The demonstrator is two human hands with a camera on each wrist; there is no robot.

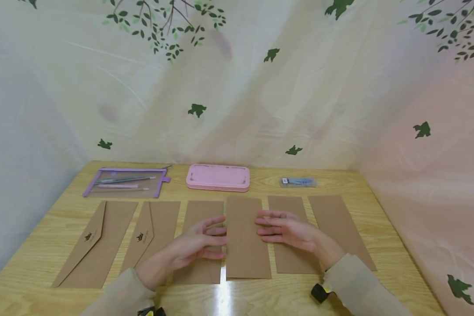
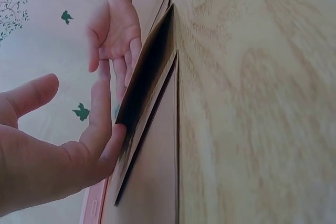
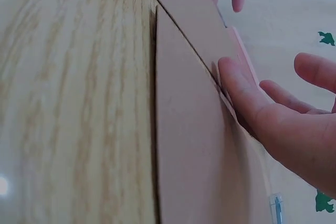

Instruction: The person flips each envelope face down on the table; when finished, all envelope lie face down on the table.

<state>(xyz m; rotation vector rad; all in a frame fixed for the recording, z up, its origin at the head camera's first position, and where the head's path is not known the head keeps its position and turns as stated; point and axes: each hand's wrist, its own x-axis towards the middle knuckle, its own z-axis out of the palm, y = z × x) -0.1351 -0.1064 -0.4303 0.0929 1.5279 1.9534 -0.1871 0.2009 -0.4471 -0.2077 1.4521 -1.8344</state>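
Head view shows, at lower center, the left hand [image 1: 199,242] and right hand [image 1: 290,231] facing each other with fingers extended and apart, fingertips at the 2 long edges of a brown envelope [image 1: 246,245], 4th from left in a row of 6 across the table [image 1: 399,267]. Farther up, a pink case [image 1: 218,176] lies between a purple-edged pouch [image 1: 122,193] at left and a clear case [image 1: 299,182] at right.
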